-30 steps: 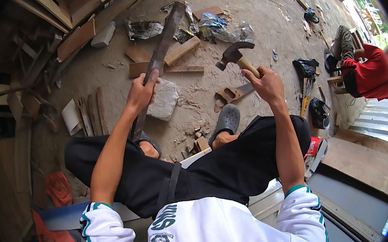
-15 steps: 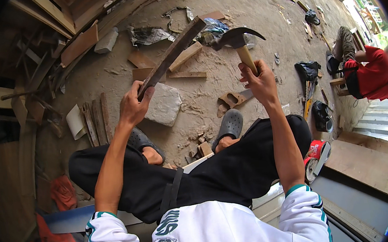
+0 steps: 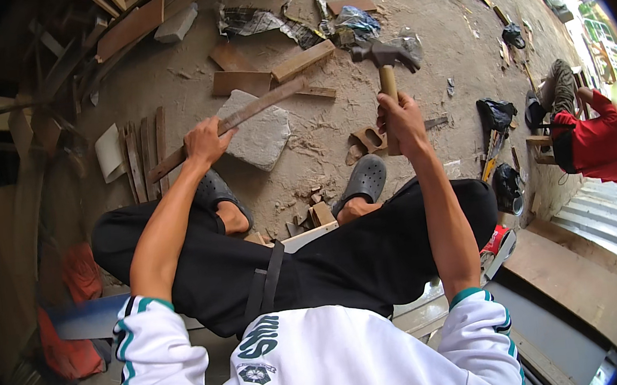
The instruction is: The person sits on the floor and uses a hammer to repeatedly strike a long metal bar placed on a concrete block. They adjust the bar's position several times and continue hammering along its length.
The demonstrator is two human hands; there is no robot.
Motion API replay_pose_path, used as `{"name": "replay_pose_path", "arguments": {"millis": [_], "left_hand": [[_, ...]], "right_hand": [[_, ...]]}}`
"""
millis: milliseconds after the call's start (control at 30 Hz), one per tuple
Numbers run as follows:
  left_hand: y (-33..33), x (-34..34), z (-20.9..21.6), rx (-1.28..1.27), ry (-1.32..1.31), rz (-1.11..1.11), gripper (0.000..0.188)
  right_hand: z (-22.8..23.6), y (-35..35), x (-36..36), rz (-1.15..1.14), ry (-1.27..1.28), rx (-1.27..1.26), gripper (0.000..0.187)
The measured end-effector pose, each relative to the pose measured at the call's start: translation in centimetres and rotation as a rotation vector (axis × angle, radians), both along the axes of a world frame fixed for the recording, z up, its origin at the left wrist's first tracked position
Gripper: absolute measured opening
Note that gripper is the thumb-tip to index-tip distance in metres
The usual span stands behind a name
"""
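Note:
My left hand (image 3: 205, 142) is closed around the middle of a narrow wooden strip (image 3: 262, 106). The strip slants up to the right, its far end over a pale stone block (image 3: 267, 143) on the ground. In my right hand (image 3: 401, 118) is a claw hammer (image 3: 388, 83), gripped by its wooden handle with the dark head (image 3: 386, 54) upward. Strip and hammer are apart from each other. Below the right hand, a handsaw (image 3: 371, 140) lies on the ground, its blade partly hidden behind that hand.
Upright wooden slats (image 3: 147, 153) stand left of the block, and short boards (image 3: 243, 81) lie beyond it. Black bags (image 3: 497, 114) are at the right, near a seated person in red (image 3: 593, 138). Wood scraps (image 3: 320, 214) lie between my feet.
My left hand has slid toward the middle of the strip, which has tilted flatter and lower. My right hand has shifted slightly left, and the hammer now stands more upright.

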State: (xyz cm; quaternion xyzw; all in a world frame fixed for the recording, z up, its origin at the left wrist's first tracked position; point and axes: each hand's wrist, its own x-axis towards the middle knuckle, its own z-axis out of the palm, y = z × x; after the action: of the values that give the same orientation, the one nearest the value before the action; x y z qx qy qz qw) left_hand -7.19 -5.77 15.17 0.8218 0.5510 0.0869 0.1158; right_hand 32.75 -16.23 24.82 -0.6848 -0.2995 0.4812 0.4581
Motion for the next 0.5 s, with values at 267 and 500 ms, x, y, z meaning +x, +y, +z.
{"name": "replay_pose_path", "arguments": {"millis": [267,500], "left_hand": [[-3.3,-2.0,-7.9,-0.313,0.275,-0.041,0.056],[-3.5,-3.5,-9.9,-0.264,0.215,0.040,0.060]], "right_hand": [[-7.7,-3.1,-1.5,0.145,-0.022,-0.331,0.030],[-12.2,-3.0,-4.2,0.155,-0.093,-0.371,0.031]]}}
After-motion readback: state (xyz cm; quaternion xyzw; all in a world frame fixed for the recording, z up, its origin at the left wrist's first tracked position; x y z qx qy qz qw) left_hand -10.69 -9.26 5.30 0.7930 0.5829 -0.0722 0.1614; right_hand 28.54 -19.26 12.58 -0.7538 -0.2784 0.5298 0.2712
